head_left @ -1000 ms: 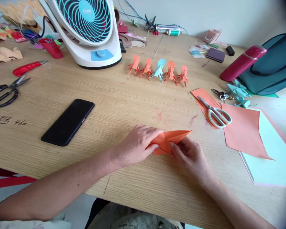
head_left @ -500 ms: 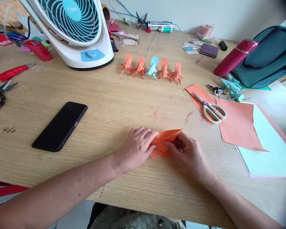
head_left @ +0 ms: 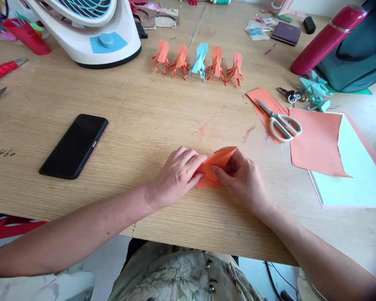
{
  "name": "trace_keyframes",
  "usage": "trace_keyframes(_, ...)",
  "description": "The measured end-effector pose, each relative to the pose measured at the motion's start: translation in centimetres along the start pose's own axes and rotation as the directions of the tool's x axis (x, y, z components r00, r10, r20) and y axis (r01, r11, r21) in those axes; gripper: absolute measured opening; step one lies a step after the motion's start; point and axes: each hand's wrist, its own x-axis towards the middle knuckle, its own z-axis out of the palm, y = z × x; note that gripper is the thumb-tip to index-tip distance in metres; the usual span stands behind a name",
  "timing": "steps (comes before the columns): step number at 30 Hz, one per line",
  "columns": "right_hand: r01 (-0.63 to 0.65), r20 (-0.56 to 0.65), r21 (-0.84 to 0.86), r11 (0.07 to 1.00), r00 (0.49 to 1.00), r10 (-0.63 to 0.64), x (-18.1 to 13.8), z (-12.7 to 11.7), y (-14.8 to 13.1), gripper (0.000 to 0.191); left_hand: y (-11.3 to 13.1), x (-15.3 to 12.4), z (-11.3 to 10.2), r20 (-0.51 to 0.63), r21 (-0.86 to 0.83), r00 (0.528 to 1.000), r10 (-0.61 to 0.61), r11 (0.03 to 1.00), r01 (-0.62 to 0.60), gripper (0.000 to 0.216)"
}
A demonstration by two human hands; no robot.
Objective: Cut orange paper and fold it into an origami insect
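Note:
Between my two hands, close to the table's front edge, is a folded piece of orange paper [head_left: 211, 172]. My left hand [head_left: 180, 174] grips its left end, thumb pressed on the lower part. On the right side, my right hand [head_left: 242, 177] pinches the paper with the thumb in front and the fingers behind it. A pointed flap of the paper rises at its upper right. Some of the folds are hidden by my fingers. Farther back stands a row of several folded paper figures, orange ones and a light blue one [head_left: 200, 60].
A black phone [head_left: 75, 146] lies to the left. White-handled scissors [head_left: 282, 121] rest on orange paper at the right, beside an orange sheet [head_left: 316, 140] over pale green sheets [head_left: 357, 179]. A white fan [head_left: 90, 42] and a red bottle [head_left: 329, 39] stand farther back.
The view has tilted downward, so the table's things appear higher. Both hands keep hold of the orange paper, and its raised flap has shifted slightly.

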Motion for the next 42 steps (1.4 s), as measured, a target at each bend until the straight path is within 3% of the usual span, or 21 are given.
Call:
trace_keyframes(7, 0.028, 0.004, 0.005, 1.000, 1.000, -0.028, 0.20, 0.19, -0.19, 0.005, 0.36, -0.09, 0.36, -0.016, -0.031, 1.000, 0.016, 0.999, -0.017, 0.021)
trace_keyframes(23, -0.019, 0.022, 0.082, 0.996, 1.000, 0.017, 0.48, -0.08, -0.01, 0.004, 0.54, -0.13, 0.32, -0.016, 0.007, 0.999, 0.046, 0.999, -0.046, 0.019)
trace_keyframes(32, -0.041, 0.020, 0.198, 0.979, 0.999, 0.037, 0.59, -0.03, 0.20, 0.003, 0.53, -0.14, 0.27, -0.019, -0.018, 1.000, 0.008, 1.000, -0.008, 0.014)
trace_keyframes(42, 0.001, -0.027, 0.131, 0.991, 1.000, 0.002, 0.20, 0.12, 0.22, 0.002, 0.64, -0.15, 0.33, 0.011, -0.035, 0.998, -0.059, 0.998, 0.060, 0.014)
